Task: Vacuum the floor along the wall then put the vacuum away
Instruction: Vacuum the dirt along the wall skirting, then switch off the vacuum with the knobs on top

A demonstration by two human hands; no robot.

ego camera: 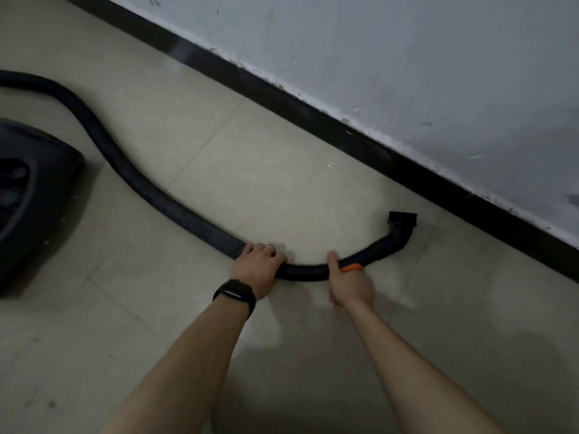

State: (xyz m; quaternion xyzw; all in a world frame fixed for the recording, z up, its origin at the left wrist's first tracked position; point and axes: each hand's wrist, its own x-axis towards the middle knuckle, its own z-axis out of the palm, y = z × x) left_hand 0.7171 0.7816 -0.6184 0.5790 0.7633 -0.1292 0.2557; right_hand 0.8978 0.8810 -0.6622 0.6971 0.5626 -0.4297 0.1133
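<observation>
Now the left hand (258,264) and right hand (351,283) are gripping the hose (188,214), best sliding the nozzle (402,219) flat along the baseboard (344,133).

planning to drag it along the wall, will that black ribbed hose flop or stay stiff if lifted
Probably floppy: the ribbed hose lies in an S-curve over the floor, so it would likely sag beside the left hand. The smooth curved tube in the right hand looks rigid, so the nozzle should follow it steadily.
</observation>
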